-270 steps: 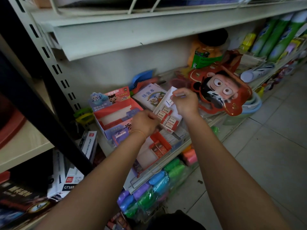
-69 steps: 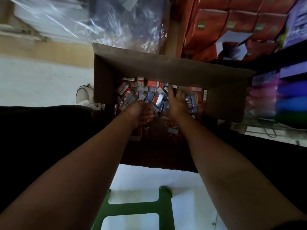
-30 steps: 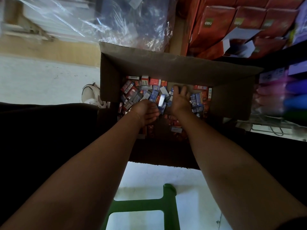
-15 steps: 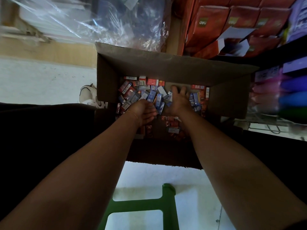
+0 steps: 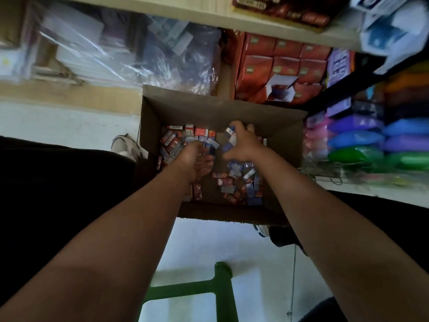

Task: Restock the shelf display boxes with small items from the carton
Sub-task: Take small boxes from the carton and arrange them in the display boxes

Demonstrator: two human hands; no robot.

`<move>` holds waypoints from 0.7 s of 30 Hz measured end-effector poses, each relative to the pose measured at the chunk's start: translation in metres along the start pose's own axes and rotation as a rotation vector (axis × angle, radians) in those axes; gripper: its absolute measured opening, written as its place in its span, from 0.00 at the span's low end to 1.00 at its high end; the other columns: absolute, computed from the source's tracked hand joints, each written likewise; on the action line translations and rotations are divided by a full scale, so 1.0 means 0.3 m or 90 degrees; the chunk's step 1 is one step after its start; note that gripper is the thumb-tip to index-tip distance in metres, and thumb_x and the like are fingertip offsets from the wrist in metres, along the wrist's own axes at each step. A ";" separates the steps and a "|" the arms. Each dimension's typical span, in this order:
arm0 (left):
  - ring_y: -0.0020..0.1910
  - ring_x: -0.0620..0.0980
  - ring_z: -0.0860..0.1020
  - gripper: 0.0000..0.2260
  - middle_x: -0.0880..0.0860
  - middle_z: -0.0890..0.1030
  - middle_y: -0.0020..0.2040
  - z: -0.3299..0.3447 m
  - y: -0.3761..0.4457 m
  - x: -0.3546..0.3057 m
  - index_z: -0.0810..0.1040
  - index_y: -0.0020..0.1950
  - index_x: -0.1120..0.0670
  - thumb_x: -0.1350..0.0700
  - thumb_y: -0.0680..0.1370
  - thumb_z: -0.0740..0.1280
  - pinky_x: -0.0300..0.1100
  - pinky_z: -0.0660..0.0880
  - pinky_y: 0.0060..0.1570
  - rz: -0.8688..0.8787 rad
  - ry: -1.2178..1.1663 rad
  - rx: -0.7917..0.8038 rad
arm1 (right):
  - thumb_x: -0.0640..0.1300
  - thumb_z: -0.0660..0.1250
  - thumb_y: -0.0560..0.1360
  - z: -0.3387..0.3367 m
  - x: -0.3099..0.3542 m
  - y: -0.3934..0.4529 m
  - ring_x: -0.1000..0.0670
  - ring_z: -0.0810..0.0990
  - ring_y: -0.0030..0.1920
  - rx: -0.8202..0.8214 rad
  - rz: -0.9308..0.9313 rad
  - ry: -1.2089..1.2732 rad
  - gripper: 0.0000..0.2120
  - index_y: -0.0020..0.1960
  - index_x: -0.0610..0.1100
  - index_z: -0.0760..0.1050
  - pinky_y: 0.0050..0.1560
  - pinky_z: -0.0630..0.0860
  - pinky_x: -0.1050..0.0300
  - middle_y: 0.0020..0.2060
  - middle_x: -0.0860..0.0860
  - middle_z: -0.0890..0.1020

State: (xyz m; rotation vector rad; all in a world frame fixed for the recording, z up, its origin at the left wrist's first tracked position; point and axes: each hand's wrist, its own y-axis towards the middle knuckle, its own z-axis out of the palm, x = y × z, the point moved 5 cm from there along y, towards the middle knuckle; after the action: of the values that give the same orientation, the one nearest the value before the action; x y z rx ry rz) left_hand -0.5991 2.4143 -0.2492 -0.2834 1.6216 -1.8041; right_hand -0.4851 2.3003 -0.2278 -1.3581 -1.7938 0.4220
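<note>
Inside the carton [image 5: 160, 108] on the floor, both arms reach straight down over loose small packs [image 5: 183, 135]; the left hand [image 5: 192, 160] hovers cupped, palm turned inward, its fingers loosely curled beside the red-and-blue heap, whether round any pack cannot be told; the right hand [image 5: 241, 144], farther in, is lifted with fingers closed on a few blue packs [image 5: 230, 133]; more lie just below it, long axes every way; the display boxes are out of view.

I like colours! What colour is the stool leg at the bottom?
Green: the stool, in the head view.
</note>
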 end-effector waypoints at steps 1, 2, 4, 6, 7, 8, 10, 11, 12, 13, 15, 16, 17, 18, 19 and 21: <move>0.41 0.50 0.74 0.14 0.53 0.77 0.45 0.019 -0.016 -0.005 0.75 0.47 0.52 0.46 0.82 0.55 0.46 0.71 0.41 0.007 -0.010 0.033 | 0.44 0.77 0.67 -0.024 0.029 -0.029 0.40 0.70 0.63 0.027 -0.008 0.002 0.41 0.73 0.51 0.58 0.55 0.74 0.54 0.68 0.43 0.58; 0.45 0.52 0.75 0.16 0.54 0.78 0.49 0.043 -0.047 -0.018 0.77 0.51 0.51 0.43 0.81 0.55 0.47 0.71 0.44 0.021 -0.024 0.066 | 0.44 0.77 0.67 -0.061 0.068 -0.069 0.42 0.71 0.61 0.053 -0.023 0.001 0.41 0.73 0.52 0.58 0.54 0.77 0.52 0.67 0.43 0.60; 0.52 0.57 0.78 0.21 0.55 0.79 0.58 0.092 -0.091 -0.043 0.78 0.61 0.50 0.39 0.80 0.54 0.52 0.74 0.52 0.035 -0.085 0.150 | 0.45 0.76 0.66 -0.119 0.145 -0.143 0.45 0.72 0.59 0.099 -0.054 0.005 0.39 0.71 0.54 0.60 0.51 0.80 0.51 0.64 0.45 0.64; 0.59 0.59 0.77 0.24 0.56 0.78 0.64 0.167 -0.183 -0.074 0.75 0.68 0.50 0.38 0.80 0.54 0.60 0.71 0.61 0.043 -0.167 0.265 | 0.45 0.76 0.65 -0.192 0.221 -0.249 0.46 0.74 0.57 0.088 -0.095 0.007 0.38 0.70 0.53 0.62 0.49 0.79 0.52 0.60 0.47 0.69; 0.62 0.59 0.76 0.25 0.57 0.78 0.65 0.203 -0.243 -0.095 0.74 0.69 0.50 0.38 0.79 0.55 0.62 0.68 0.65 0.049 -0.203 0.308 | 0.45 0.76 0.65 -0.232 0.255 -0.306 0.47 0.74 0.56 0.068 -0.114 0.007 0.38 0.70 0.52 0.62 0.47 0.78 0.53 0.58 0.47 0.70; 0.63 0.59 0.75 0.24 0.57 0.78 0.65 0.237 -0.304 -0.118 0.74 0.68 0.50 0.38 0.78 0.58 0.62 0.66 0.67 0.058 -0.232 0.334 | 0.45 0.76 0.65 -0.272 0.285 -0.362 0.47 0.74 0.56 0.046 -0.126 0.002 0.38 0.71 0.51 0.62 0.45 0.78 0.54 0.58 0.47 0.70; 0.58 0.57 0.79 0.22 0.57 0.81 0.58 0.296 -0.430 -0.162 0.76 0.63 0.51 0.39 0.77 0.60 0.56 0.70 0.64 0.078 -0.271 0.372 | 0.45 0.77 0.65 -0.352 0.324 -0.469 0.46 0.74 0.56 0.009 -0.128 0.012 0.41 0.72 0.53 0.60 0.40 0.80 0.53 0.57 0.47 0.69; 0.53 0.57 0.81 0.21 0.57 0.82 0.54 0.322 -0.495 -0.181 0.76 0.61 0.52 0.39 0.77 0.60 0.53 0.73 0.59 0.089 -0.275 0.395 | 0.45 0.78 0.65 -0.392 0.336 -0.524 0.46 0.75 0.57 0.005 -0.120 0.050 0.42 0.73 0.54 0.60 0.39 0.82 0.51 0.58 0.49 0.68; 0.49 0.57 0.83 0.21 0.58 0.83 0.52 0.347 -0.563 -0.197 0.77 0.60 0.53 0.39 0.78 0.58 0.52 0.74 0.56 0.101 -0.273 0.415 | 0.44 0.78 0.66 -0.431 0.346 -0.580 0.46 0.75 0.58 0.011 -0.117 0.109 0.42 0.73 0.56 0.60 0.40 0.84 0.48 0.60 0.50 0.68; 0.46 0.57 0.84 0.22 0.59 0.84 0.50 0.368 -0.631 -0.210 0.78 0.58 0.54 0.39 0.79 0.57 0.52 0.73 0.56 0.107 -0.272 0.429 | 0.42 0.78 0.67 -0.471 0.351 -0.633 0.47 0.76 0.59 0.017 -0.118 0.164 0.42 0.74 0.56 0.60 0.42 0.84 0.45 0.61 0.52 0.69; 0.45 0.60 0.84 0.26 0.62 0.84 0.50 0.413 -0.742 -0.228 0.83 0.51 0.59 0.39 0.80 0.57 0.55 0.74 0.56 0.107 -0.273 0.464 | 0.37 0.77 0.68 -0.552 0.346 -0.732 0.47 0.79 0.57 -0.009 -0.139 0.223 0.39 0.72 0.54 0.63 0.44 0.83 0.43 0.59 0.51 0.72; 0.45 0.61 0.84 0.28 0.63 0.83 0.51 0.441 -0.789 -0.236 0.84 0.50 0.61 0.39 0.79 0.57 0.59 0.76 0.54 0.102 -0.274 0.485 | 0.35 0.76 0.69 -0.590 0.339 -0.776 0.47 0.80 0.55 -0.045 -0.152 0.242 0.35 0.70 0.51 0.66 0.44 0.83 0.43 0.57 0.49 0.74; 0.46 0.63 0.84 0.29 0.65 0.83 0.52 0.470 -0.830 -0.241 0.84 0.51 0.63 0.39 0.79 0.57 0.63 0.76 0.50 0.098 -0.269 0.499 | 0.32 0.74 0.69 -0.626 0.332 -0.820 0.47 0.80 0.53 -0.087 -0.163 0.251 0.31 0.67 0.49 0.69 0.44 0.83 0.42 0.53 0.48 0.75; 0.47 0.64 0.83 0.29 0.65 0.82 0.54 0.501 -0.866 -0.246 0.82 0.53 0.63 0.38 0.79 0.57 0.67 0.75 0.48 0.097 -0.264 0.505 | 0.31 0.73 0.69 -0.658 0.323 -0.857 0.46 0.81 0.52 -0.130 -0.173 0.249 0.27 0.64 0.47 0.71 0.44 0.83 0.41 0.49 0.49 0.76; 0.48 0.64 0.83 0.28 0.65 0.82 0.55 0.531 -0.896 -0.251 0.80 0.56 0.62 0.39 0.79 0.57 0.68 0.74 0.47 0.098 -0.260 0.511 | 0.30 0.72 0.69 -0.688 0.313 -0.892 0.44 0.81 0.51 -0.172 -0.180 0.236 0.23 0.60 0.45 0.74 0.45 0.82 0.40 0.46 0.49 0.76; 0.48 0.63 0.83 0.25 0.65 0.82 0.55 0.589 -0.952 -0.251 0.78 0.58 0.60 0.40 0.79 0.57 0.68 0.74 0.47 0.101 -0.261 0.523 | 0.29 0.72 0.69 -0.741 0.300 -0.962 0.44 0.81 0.47 -0.236 -0.179 0.217 0.18 0.53 0.45 0.76 0.44 0.82 0.42 0.43 0.49 0.76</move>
State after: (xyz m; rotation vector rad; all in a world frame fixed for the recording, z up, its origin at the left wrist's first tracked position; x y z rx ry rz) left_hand -0.5381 2.3169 0.0752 -0.1230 0.5339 -1.9591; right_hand -0.5026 2.2322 0.1409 -1.2970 -1.7881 -0.2919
